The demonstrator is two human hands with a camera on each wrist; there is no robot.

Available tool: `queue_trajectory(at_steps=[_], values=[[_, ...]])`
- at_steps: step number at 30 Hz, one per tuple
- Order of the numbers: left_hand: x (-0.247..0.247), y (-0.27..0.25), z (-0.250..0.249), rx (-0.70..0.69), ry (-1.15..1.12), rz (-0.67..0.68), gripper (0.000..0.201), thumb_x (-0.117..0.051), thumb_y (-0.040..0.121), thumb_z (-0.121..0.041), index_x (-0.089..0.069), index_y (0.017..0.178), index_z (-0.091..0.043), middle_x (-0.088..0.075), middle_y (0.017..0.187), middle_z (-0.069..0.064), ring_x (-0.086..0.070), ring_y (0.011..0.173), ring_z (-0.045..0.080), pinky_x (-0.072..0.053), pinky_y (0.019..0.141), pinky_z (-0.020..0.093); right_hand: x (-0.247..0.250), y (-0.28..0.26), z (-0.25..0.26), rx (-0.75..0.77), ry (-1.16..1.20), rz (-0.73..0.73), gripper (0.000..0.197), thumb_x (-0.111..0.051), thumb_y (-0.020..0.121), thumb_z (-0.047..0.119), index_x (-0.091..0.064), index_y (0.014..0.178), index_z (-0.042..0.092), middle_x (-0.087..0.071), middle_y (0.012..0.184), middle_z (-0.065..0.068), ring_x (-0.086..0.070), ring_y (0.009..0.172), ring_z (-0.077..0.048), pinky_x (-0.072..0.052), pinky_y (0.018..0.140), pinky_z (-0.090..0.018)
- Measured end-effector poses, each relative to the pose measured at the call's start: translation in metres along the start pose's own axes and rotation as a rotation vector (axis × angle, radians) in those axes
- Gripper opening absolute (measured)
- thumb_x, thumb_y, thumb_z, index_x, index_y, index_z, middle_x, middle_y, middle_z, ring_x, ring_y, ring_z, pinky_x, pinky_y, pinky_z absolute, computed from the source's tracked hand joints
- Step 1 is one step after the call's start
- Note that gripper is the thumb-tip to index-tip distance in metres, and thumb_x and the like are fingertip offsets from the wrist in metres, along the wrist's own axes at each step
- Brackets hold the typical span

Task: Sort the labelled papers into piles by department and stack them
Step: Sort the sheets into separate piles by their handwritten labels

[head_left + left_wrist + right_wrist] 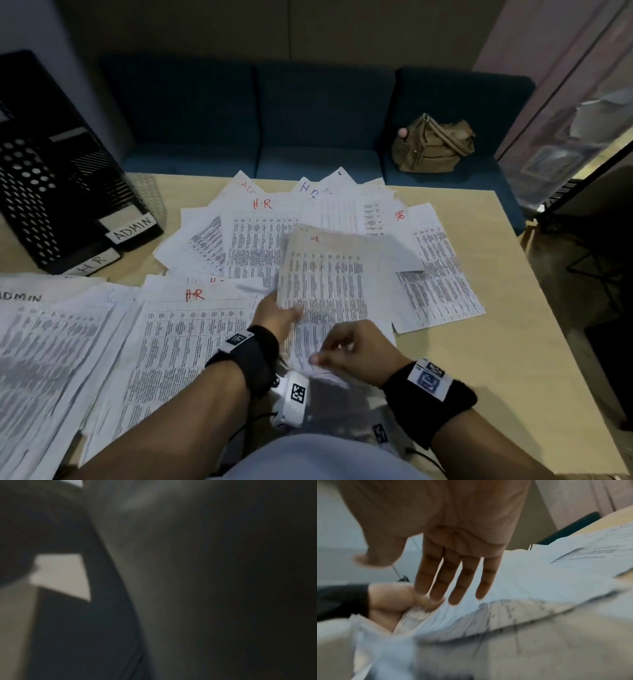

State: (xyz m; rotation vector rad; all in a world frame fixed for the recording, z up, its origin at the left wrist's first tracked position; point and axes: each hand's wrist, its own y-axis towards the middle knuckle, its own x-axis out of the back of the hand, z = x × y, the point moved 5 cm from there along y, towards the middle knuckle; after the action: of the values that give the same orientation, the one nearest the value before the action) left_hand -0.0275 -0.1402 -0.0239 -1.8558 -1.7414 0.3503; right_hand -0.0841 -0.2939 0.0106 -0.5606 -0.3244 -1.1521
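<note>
Printed sheets marked "HR" or "ADMIN" in pen cover the wooden table (496, 359). My left hand (284, 317) grips the lower left edge of a lifted sheaf of HR papers (329, 284), thumb on top. In the right wrist view the same left hand (397, 601) pinches that sheaf (522, 591), which bends upward. My right hand (329, 353) hovers just above the sheaf's near end, and its fingers (453, 582) are straight and hold nothing. An HR pile (191, 342) lies left of my hands, an ADMIN pile (41, 342) further left. The left wrist view is dark and blurred.
A fan of unsorted sheets (267, 219) spreads across the table's far half. A black mesh file rack (51, 192) with ADMIN and HR tags stands at the far left. Behind the table a blue sofa (308, 113) holds a tan bag (431, 147). Bare tabletop shows at the right.
</note>
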Motion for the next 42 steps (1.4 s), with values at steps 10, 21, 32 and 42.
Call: queue_trajectory(at_steps=[10,21,32,42], values=[[0.181,0.022,0.037,0.1,-0.165,-0.501,0.041,-0.062,0.089,-0.012,-0.054,0.129,-0.007,-0.062,0.122,0.01,-0.06,0.107,0.031,-0.047,0.096,0.037,0.028,0.101,-0.015,-0.326,0.051,-0.507,0.04,-0.063,0.09,0.027,-0.052,0.124,0.007,-0.061,0.119,-0.011,-0.059,0.108,-0.026,-0.047,0.087,-0.032],[0.204,0.019,0.071,0.178,-0.028,-0.319,0.049,-0.056,0.095,-0.024,-0.041,0.141,-0.014,-0.054,0.135,0.014,-0.053,0.12,0.035,-0.042,0.103,0.041,-0.009,0.132,-0.011,-0.552,0.153,-0.639,0.026,-0.058,0.088,0.009,-0.053,0.114,0.005,-0.062,0.102,-0.016,-0.059,0.08,-0.028,-0.045,0.062,-0.03],[0.207,0.017,0.064,0.158,-0.103,-0.256,0.058,-0.053,0.097,-0.019,-0.028,0.147,-0.007,-0.043,0.146,0.013,-0.044,0.131,0.031,-0.034,0.104,0.032,0.051,0.057,-0.058,-0.673,-0.007,-1.01,0.011,-0.062,0.087,0.007,-0.054,0.079,0.008,-0.06,0.078,-0.017,-0.058,0.075,-0.032,-0.049,0.068,-0.04],[0.2,0.021,0.062,0.175,-0.11,-0.198,0.046,-0.053,0.097,-0.019,-0.042,0.138,-0.001,-0.055,0.129,0.014,-0.053,0.113,0.03,-0.038,0.089,0.031,0.032,0.048,-0.066,-0.825,-0.324,-0.692,0.053,-0.065,0.081,0.052,-0.057,0.115,0.012,-0.045,0.121,-0.018,-0.044,0.115,-0.037,-0.043,0.09,-0.048]])
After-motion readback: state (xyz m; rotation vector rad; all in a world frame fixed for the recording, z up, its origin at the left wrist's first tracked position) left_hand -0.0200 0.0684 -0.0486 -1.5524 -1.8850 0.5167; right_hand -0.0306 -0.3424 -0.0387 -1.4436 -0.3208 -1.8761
